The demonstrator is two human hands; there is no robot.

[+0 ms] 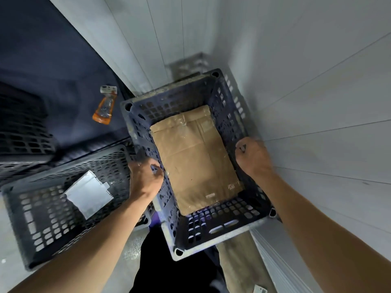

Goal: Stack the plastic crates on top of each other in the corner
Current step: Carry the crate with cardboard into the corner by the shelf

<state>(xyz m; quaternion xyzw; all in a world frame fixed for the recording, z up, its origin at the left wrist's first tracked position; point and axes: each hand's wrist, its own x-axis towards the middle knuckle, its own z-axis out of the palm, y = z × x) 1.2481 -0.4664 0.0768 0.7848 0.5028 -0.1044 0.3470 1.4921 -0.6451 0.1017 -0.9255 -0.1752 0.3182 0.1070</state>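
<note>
A dark blue perforated plastic crate (218,227) fills the middle of the view, close to the white wall corner. A sheet of brown cardboard (194,157) lines its bottom. My left hand (145,176) is closed over the crate's left long rim. My right hand (252,157) is closed over the right long rim, next to the wall. A second dark crate (42,218) stands lower at the left, with a white rectangular piece (88,195) inside it. Whether another crate lies under the held one is hidden.
White panelled walls (317,102) meet in a corner behind and to the right of the crate. An orange and clear packet (104,106) lies on a dark surface at the left. More dark crate walls (21,132) show at the far left.
</note>
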